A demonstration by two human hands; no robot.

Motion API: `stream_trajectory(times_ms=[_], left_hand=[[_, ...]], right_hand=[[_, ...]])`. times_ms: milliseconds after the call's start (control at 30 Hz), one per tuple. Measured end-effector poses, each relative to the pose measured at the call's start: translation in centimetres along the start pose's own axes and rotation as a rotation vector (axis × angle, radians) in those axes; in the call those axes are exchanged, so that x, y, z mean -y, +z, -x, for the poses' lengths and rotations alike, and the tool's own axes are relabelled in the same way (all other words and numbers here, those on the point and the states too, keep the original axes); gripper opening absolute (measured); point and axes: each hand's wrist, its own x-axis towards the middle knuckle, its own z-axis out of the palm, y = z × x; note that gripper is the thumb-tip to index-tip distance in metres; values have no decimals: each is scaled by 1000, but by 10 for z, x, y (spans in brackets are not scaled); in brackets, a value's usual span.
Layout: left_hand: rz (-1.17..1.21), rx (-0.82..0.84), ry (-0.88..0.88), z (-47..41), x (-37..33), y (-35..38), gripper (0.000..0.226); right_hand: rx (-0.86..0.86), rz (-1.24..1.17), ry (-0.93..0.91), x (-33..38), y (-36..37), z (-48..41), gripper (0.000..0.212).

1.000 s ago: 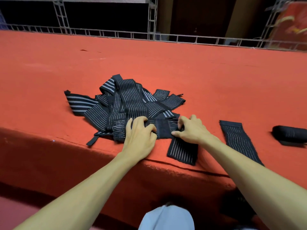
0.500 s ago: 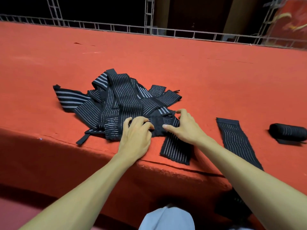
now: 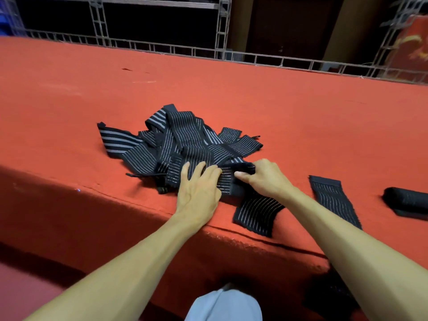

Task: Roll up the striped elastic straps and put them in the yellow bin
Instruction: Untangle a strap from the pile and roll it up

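At the near edge of the red table: the person is working on one strap (image 3: 234, 181), bunching it into a roll right where the table (image 3: 278, 105) drops away, probably so both forearms can reach it without stretching.
Left hand: the left hand (image 3: 199, 193) is lying flat with its fingers spread over the strap's striped face, gripping nothing; it seems to be pinning the fabric down so the elastic is not springing back.
Right hand: the right hand (image 3: 266, 179) is curling closed on the strap's rolled end, thumb under and fingers over, which looks like the turning side of the roll.
Strap tail: the loose tail (image 3: 257, 216) is trailing toward the person and hanging just past the table lip, apparently left free to feed into the roll.
Pile: the remaining straps (image 3: 180, 140) are lying tangled in a heap just behind the hands, touching the strap being worked.
Flat strap: another strap (image 3: 333, 200) is lying stretched out to the right, apart from the heap, likely laid ready for its turn.
Finished roll: a rolled strap (image 3: 407, 200) is sitting at the far right edge, not yet binned.
Yellow bin: it is not showing anywhere in view, so I cannot tell where the rolls are going.
Progress: judging from the heap, most of the rolling is remaining.
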Motion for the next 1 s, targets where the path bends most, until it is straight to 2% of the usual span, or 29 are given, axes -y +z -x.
stream_trajectory(times_ms=[167, 367, 433, 533, 667, 733, 867, 933, 1000], left_hand=[[12, -36, -39, -10, -3, -30, 54], [-6, 37, -59, 5, 9, -33, 74], [-15, 79, -33, 10, 11, -29, 78], [46, 96, -50, 8, 3, -27, 71], [101, 111, -102, -7, -3, -21, 63], [145, 87, -96, -12, 0, -19, 60], [181, 99, -45, -13, 5, -1, 53], [212, 89, -54, -10, 2, 7, 64], [203, 90, -31, -8, -1, 11, 73]], right_hand=[[-70, -230, 127, -2, -27, 18, 30], [-192, -330, 261, -24, -55, 28, 32], [-213, -279, 295, -36, -69, 34, 33], [-232, -136, 381, -55, -76, 46, 29], [-159, 33, 479, -80, -61, 57, 33], [-162, 151, 442, -81, -52, 58, 29], [-287, 470, 193, -61, -39, 46, 51], [-291, 477, 24, -47, -32, 36, 51], [-204, 374, -78, -36, -22, 22, 41]])
